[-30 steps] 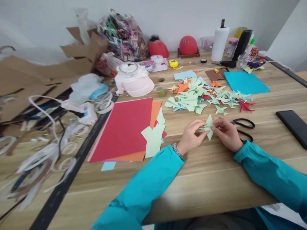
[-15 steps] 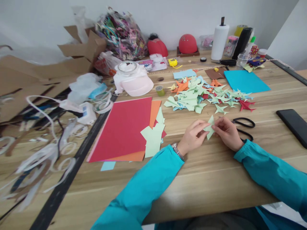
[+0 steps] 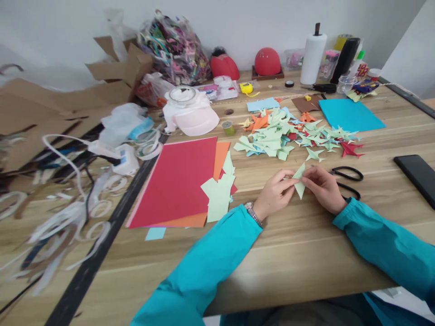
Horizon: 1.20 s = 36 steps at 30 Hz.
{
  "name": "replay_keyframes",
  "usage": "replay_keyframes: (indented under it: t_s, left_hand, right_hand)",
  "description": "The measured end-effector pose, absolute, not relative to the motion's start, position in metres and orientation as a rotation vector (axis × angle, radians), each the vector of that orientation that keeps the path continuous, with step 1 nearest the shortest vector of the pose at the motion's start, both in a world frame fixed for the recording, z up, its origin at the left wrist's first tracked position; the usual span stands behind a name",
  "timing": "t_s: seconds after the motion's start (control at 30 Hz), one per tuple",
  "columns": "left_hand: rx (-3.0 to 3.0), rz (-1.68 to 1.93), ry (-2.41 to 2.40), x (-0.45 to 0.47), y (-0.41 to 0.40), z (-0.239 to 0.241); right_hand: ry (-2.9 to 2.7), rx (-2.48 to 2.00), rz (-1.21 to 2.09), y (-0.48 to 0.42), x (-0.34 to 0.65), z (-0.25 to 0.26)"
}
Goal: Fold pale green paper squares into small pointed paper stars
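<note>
Between my two hands is a small folded piece of pale green paper (image 3: 299,184), pointed at its top and bottom. My left hand (image 3: 277,191), with a wristwatch behind it, grips the left side of the paper between thumb and fingers. On the other side, my right hand (image 3: 321,186) pinches its right edge. Black-handled scissors (image 3: 353,175) lie just beyond my right hand, their blades hidden behind it. A heap of folded paper pieces (image 3: 275,136), mostly pale green with some orange, red and blue, lies beyond my hands.
Red paper sheets (image 3: 180,181) lie at left, with pale green cutouts (image 3: 219,199) at their edge. A phone (image 3: 416,179) rests at right, and a blue sheet (image 3: 351,114) behind. Cables and tape rolls (image 3: 102,208) clutter the left side, near a cardboard box (image 3: 118,81).
The pale green paper has turned slightly in my fingers and more of its lower point shows. Both hands stay in nearly the same place; the whole view has shifted a little.
</note>
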<state>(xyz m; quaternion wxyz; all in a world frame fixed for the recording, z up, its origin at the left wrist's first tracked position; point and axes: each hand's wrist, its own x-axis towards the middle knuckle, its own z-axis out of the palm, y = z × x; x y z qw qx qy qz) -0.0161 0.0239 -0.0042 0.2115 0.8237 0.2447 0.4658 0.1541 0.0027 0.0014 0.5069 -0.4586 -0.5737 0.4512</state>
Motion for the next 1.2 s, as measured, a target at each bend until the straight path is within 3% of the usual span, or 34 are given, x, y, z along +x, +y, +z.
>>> replay_keyframes:
  t_s: [0.7, 1.2]
  left_hand:
    - [2.094, 1.352, 0.905, -0.019, 0.025, 0.002]
    - [2.02, 1.308, 0.891, -0.016, 0.024, -0.003]
  right_hand:
    - [-1.6, -1.098, 1.036, -0.002, 0.155, 0.003]
    - [-1.426, -1.063, 1.06, 0.003, 0.156, -0.004]
